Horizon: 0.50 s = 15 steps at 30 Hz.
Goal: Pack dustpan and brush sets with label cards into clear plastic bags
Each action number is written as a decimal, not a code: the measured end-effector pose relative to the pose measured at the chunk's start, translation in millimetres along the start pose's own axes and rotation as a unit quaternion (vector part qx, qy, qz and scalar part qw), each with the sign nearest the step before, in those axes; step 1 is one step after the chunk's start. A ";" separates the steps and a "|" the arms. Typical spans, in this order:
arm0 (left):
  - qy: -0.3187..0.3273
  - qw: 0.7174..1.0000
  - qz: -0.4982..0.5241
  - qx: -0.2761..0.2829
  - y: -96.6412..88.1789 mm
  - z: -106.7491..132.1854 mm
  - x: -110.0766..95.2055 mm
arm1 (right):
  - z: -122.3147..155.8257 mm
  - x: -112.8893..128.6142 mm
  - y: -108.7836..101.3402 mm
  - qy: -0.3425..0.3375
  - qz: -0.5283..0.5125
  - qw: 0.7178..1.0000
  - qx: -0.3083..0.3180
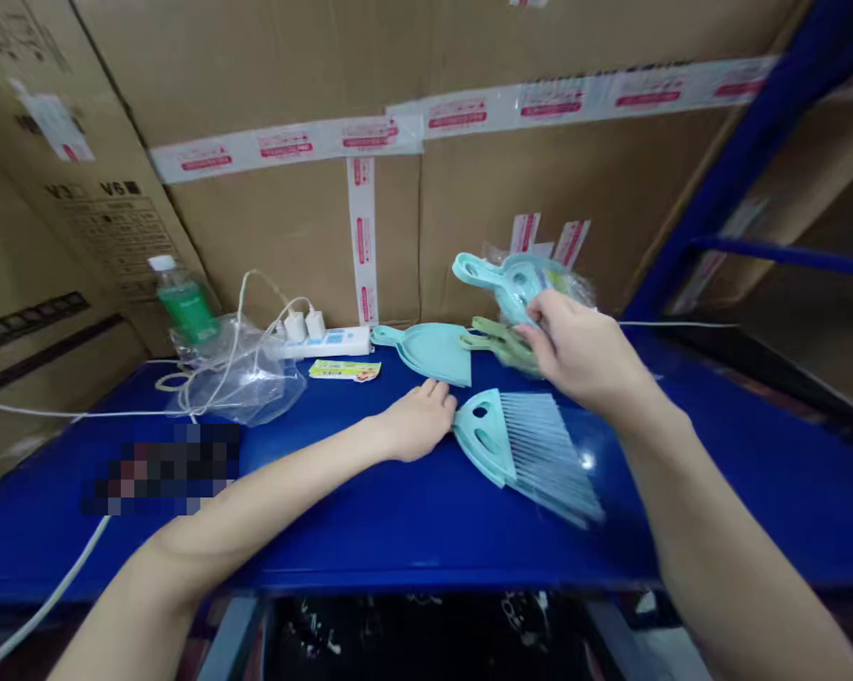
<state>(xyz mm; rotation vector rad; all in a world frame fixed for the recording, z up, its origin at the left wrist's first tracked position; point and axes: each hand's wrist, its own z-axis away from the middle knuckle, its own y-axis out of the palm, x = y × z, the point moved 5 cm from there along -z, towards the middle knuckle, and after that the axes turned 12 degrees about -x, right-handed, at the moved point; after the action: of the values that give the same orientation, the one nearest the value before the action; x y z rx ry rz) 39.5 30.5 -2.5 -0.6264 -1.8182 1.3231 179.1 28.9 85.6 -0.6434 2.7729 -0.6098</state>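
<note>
Surface: a glossy blue surface [412, 511] fills the lower half of the frame, its front edge nearest the camera.
Blurred patch: a pixelated block [161, 468] lies on the surface at lower left; what it covers cannot be told.
White cable: a white cable [50, 591] runs from the lower left corner up across the surface's left side.
Left hand: the left hand [419, 421] lies palm down at centre frame, fingers [437, 390] loosely together and flat, holding nothing, the fingertips just beside the brush handle and near the dustpan's edge.
Brush: a pale teal hand brush [522, 454] lies flat on the surface just right of the left hand, bristles fanned toward the lower right.
Right hand: the right hand [575, 355] is raised at centre right, fingers [540, 312] curled and closed on the bagged set.
Bagged set: a teal dustpan and brush in clear wrapping [515, 279] is held off the surface at upper centre right, tilted.
Green piece: an olive-green plastic piece [501, 342] sits just under the right hand; blurred, touching cannot be told.
Dustpan: a teal dustpan [430, 350] lies flat behind the left hand.
Label: a small yellow packet [345, 370] lies left of the dustpan.
Power strip: a white power strip [327, 340] with two plugs stands against the boxes.
Plastic bag: a crumpled clear plastic bag [238, 378] sits at middle left.
Bottle: a green bottle [183, 301] with a white cap stands behind the bag.
Boxes: taped cardboard boxes [291, 76] form the back wall.
Rack post: a blue rack post [745, 142] slants at upper right.
</note>
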 end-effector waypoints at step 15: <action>-0.013 0.992 -0.039 -0.116 -1.7 -25.5 -3.5 | 11.0 40.8 15.9 -0.061 -0.044 0.996 0.043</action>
<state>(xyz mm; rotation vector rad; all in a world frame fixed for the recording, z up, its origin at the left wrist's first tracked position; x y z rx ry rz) 62.5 41.4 1.7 -0.6560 -2.0153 1.0828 140.9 19.3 63.6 -0.7600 2.6028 -0.6790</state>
